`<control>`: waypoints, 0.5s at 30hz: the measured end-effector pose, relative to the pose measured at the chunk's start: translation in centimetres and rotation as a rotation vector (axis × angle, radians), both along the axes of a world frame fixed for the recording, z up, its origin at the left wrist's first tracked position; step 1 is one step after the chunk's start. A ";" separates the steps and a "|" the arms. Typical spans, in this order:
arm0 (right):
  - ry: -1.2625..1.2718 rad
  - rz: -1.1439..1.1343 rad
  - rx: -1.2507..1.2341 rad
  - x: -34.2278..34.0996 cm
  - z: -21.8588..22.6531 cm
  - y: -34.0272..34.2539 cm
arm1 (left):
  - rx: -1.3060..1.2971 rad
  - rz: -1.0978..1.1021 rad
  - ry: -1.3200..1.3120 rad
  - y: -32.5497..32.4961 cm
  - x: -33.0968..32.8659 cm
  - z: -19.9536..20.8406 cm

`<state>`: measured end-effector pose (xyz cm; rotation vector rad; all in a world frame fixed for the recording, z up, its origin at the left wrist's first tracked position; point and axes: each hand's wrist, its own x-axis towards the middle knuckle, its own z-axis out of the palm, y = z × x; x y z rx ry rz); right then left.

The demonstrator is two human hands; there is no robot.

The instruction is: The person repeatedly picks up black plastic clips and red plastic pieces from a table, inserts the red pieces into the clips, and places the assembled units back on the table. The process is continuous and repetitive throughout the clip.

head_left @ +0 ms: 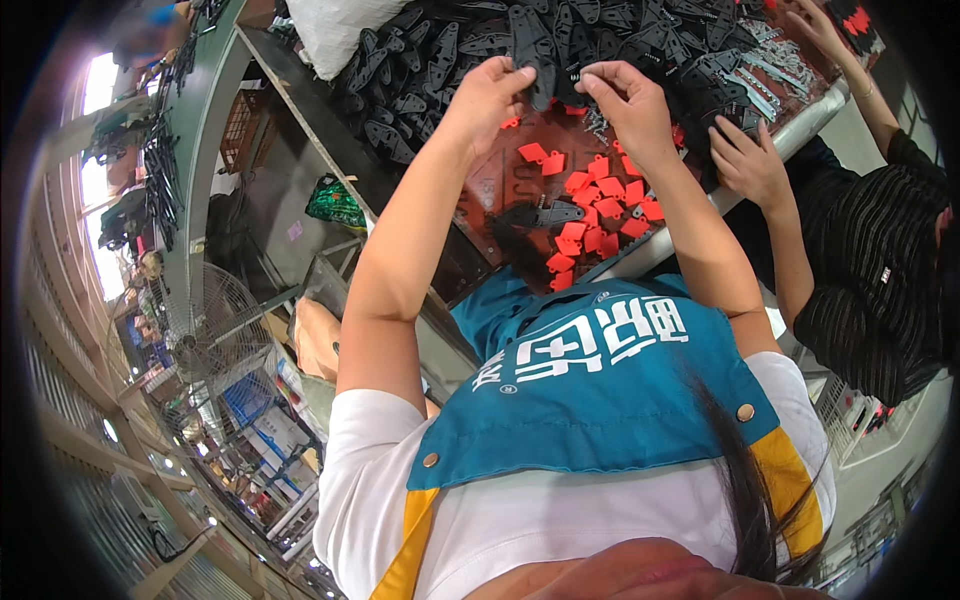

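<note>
My left hand (487,100) is closed, thumb and fingers pinching a dark grey, long flat plastic part (541,82) over the far side of the table. Just right of it, my right hand (632,108) is also closed, thumb against the fingers; what it pinches, if anything, is too small to make out. A big heap of similar dark plastic parts (440,60) spreads behind both hands. Between my forearms lie many small red plastic tags (608,188) on the reddish-brown tabletop (487,190). A loose dark part with a grey end (556,214) rests beside the tags.
At right, a person's hand (742,160) reaches to the table edge near my right forearm. Silver metal strips (755,90) lie at the far right. A white sack (332,32) stands at the far left; a large fan (205,330) is further left.
</note>
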<state>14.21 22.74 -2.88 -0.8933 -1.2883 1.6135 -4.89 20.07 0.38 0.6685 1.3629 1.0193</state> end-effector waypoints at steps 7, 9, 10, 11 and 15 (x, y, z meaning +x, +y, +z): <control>-0.048 0.013 0.043 -0.1 1.7 -0.8 | 0.077 -0.054 -0.060 -3.4 2.3 3.2; -0.063 0.020 0.052 0.2 2.3 -1.2 | 0.088 -0.072 -0.036 -3.8 2.4 3.3; -0.058 0.011 0.061 0.3 2.4 -1.3 | 0.092 -0.082 -0.023 -4.0 2.4 3.3; -0.052 0.003 0.070 0.4 2.5 -1.4 | 0.094 -0.108 -0.009 -4.1 2.5 3.4; -0.016 -0.002 0.100 0.5 2.5 -1.9 | 0.102 -0.159 0.035 -4.8 2.6 3.7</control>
